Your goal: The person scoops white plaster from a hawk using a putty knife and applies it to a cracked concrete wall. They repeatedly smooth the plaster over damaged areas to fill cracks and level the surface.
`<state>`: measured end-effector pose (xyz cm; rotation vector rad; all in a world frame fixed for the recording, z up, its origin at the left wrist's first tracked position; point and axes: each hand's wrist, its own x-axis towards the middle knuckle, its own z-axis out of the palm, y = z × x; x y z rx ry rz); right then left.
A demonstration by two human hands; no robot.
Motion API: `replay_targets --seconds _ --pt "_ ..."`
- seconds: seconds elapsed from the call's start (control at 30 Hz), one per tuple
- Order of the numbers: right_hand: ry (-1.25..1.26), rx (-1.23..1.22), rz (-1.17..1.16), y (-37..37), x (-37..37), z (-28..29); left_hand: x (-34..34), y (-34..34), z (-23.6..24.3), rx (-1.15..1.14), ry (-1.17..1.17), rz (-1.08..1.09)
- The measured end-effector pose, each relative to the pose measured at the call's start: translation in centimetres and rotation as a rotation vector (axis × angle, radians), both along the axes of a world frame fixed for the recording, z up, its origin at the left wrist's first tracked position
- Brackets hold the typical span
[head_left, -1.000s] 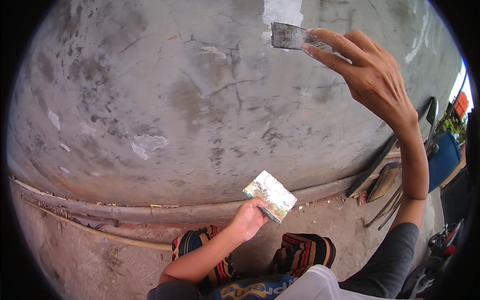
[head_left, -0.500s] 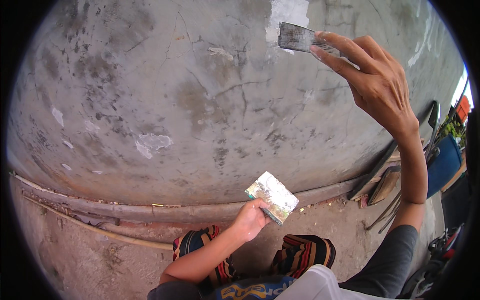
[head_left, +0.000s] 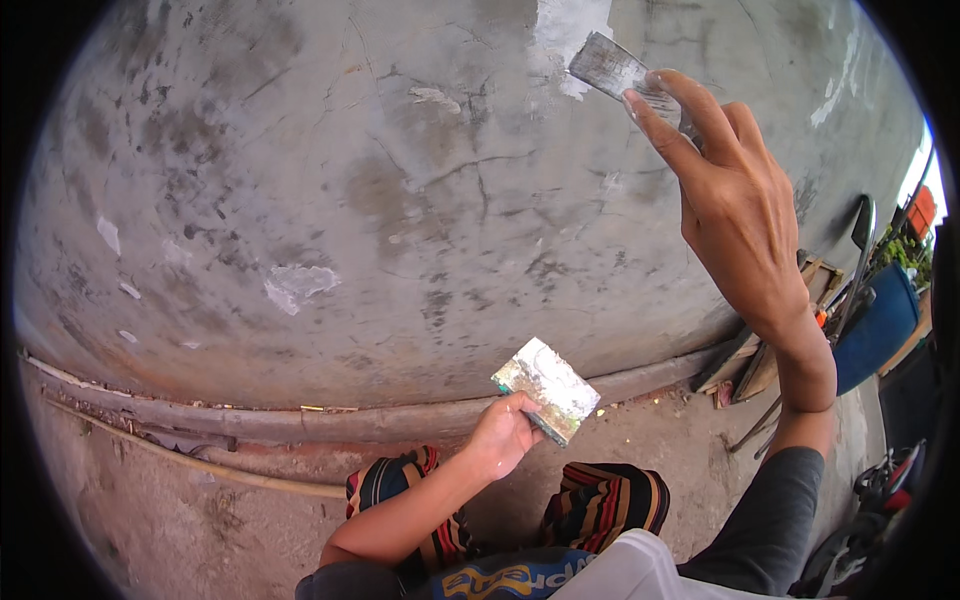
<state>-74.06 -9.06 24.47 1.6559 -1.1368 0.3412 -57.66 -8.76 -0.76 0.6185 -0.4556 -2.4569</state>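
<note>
My right hand (head_left: 735, 195) is raised at the upper right, its fingers closed round a putty knife (head_left: 608, 66). The knife's wide, grey-smeared blade tilts down to the right over a white filler patch (head_left: 572, 35) on the cracked grey wall (head_left: 330, 170); whether it touches the wall, I cannot tell. Lower down, my left hand (head_left: 507, 435) grips a small rectangular board (head_left: 548, 388) by its near-left edge, the thumb on top. White paste covers much of the board, and a green rim shows at its left edge.
A raised ledge (head_left: 380, 425) runs along the wall's foot. On the ground at left lies a long pole (head_left: 230, 476). To the right, wooden boards (head_left: 758, 375) lean by the wall near a blue chair (head_left: 880, 328). My knees in striped cloth (head_left: 610, 500) are below the board.
My right hand has shifted slightly left, and the putty knife has turned so its blade slants more steeply. My left hand and the board have stayed nearly in place.
</note>
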Motion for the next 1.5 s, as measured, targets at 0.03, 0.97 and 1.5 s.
replay_targets --seconds 0.03,0.97,1.5 --pt "-0.046 -0.011 0.041 -0.6 0.7 -0.2 0.0 0.0 -0.2 -0.001 -0.003 0.003" --pt "-0.528 -0.149 0.396 -8.2 1.3 -10.8 -0.1 0.5 0.5 -0.039 0.081 0.019" --pt "-0.412 0.033 0.237 -4.0 2.5 -5.3 -0.2 0.8 0.7 -0.018 0.056 0.032"
